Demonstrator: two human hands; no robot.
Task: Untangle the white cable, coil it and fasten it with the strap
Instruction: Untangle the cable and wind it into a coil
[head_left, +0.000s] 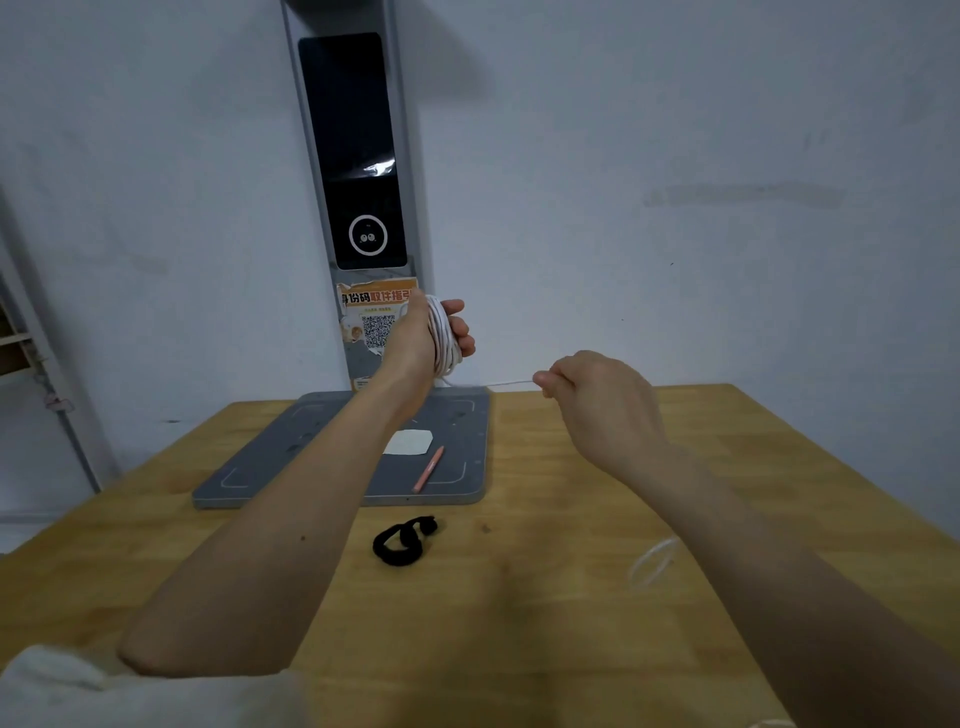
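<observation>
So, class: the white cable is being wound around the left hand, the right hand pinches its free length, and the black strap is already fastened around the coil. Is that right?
Not quite. In the head view the black strap lies loose on the wooden table, not on the coil. The white cable is wound around the left hand, and the right hand pinches its free length.

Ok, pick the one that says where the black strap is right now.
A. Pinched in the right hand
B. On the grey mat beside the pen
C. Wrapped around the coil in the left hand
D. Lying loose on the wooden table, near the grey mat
D: the black strap lies curled on the wooden table, just in front of the grey mat, with neither hand touching it.
</observation>
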